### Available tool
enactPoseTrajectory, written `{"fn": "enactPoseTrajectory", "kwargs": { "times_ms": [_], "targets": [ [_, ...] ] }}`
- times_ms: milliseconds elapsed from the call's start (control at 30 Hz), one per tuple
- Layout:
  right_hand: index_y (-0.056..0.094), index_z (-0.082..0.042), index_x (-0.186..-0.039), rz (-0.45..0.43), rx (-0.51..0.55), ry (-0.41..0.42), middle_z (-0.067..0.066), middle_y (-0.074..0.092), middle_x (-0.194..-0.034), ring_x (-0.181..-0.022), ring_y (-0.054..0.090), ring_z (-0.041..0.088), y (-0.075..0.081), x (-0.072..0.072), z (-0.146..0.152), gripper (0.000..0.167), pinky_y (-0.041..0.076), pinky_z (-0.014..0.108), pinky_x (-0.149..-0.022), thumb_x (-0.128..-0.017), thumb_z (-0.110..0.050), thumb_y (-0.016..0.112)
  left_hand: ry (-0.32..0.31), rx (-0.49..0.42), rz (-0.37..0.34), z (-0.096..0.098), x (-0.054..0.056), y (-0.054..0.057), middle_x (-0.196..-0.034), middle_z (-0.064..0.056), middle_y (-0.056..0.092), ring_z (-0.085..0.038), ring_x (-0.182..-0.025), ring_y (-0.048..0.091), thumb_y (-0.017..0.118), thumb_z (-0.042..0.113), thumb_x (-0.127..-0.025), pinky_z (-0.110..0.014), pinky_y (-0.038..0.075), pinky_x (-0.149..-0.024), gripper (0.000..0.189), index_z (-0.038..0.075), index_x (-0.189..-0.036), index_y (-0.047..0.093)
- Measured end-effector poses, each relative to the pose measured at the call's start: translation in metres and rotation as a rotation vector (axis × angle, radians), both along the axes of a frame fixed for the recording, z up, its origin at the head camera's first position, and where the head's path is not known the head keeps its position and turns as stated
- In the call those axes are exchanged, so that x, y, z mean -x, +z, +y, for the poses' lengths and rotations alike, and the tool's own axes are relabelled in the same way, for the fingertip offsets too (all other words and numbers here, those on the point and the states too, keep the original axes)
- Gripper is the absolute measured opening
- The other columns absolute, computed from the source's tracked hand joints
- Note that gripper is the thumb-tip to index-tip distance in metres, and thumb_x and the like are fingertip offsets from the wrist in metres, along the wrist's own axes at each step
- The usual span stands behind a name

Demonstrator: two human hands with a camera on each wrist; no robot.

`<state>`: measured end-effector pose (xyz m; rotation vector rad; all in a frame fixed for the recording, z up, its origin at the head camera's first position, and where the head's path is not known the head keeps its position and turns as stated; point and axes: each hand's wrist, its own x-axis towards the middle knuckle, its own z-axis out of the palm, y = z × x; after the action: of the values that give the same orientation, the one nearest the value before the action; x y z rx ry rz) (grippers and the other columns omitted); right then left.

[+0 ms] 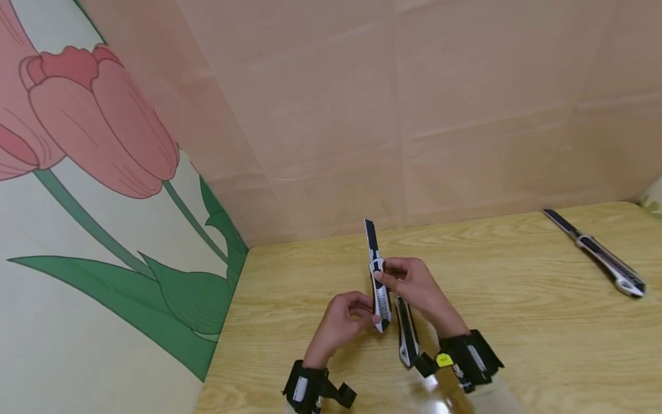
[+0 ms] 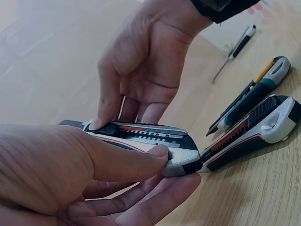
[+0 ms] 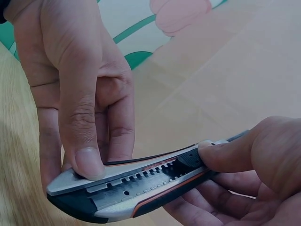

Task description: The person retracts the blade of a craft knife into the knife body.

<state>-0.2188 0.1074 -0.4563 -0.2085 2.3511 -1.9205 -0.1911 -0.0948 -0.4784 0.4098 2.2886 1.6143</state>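
A silver and black utility knife (image 1: 381, 296) is held between both hands over the table, its dark blade (image 1: 371, 234) extended and pointing away. My left hand (image 1: 338, 319) pinches the butt end, the thumb lying on top and fingers beneath, as the left wrist view shows. Farther up the body, my right hand (image 1: 421, 290) grips the knife with its thumb on the black slider (image 3: 188, 159). A similar utility knife (image 1: 407, 333) lies on the wooden table beside the held one, partly covered by the right hand.
Another utility knife (image 1: 607, 261) lies at the table's right, blade extended. In the left wrist view, a teal and yellow cutter (image 2: 256, 94) rests behind the nearer knife. A pinkish cloth (image 1: 331, 126) hangs behind the table (image 1: 517, 276); a tulip-print panel (image 1: 119, 241) stands at the left.
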Motion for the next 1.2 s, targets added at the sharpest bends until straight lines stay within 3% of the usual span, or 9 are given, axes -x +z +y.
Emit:
{"fn": "enactPoseTrajectory", "kwargs": {
  "times_ms": [733,1200],
  "targets": [
    [0.07,0.001,-0.115,0.021,-0.001,0.02,0.013,0.071,-0.104,-0.092,0.063,0.024,0.0006,-0.0036,-0.0011,0.019,0.053,0.036,-0.075,-0.098,-0.009,0.068,-0.001,0.007,0.018,-0.0033,0.0012,-0.0051,-0.101,-0.004,0.071,-0.012,-0.086,0.07,0.077,0.007,-0.091,-0.026,0.057,-0.073,0.018,0.003,-0.108,0.07],
    [0.07,-0.001,-0.108,0.012,-0.009,0.025,0.012,0.069,-0.099,-0.087,0.061,0.025,-0.0045,-0.0007,0.0003,0.012,0.051,0.034,-0.071,-0.097,-0.005,0.069,0.002,0.019,0.021,-0.004,0.0024,-0.0058,-0.1,-0.004,0.072,-0.011,-0.085,0.07,0.076,0.006,-0.091,-0.025,0.057,-0.07,0.018,0.003,-0.107,0.071]
  ]
}}
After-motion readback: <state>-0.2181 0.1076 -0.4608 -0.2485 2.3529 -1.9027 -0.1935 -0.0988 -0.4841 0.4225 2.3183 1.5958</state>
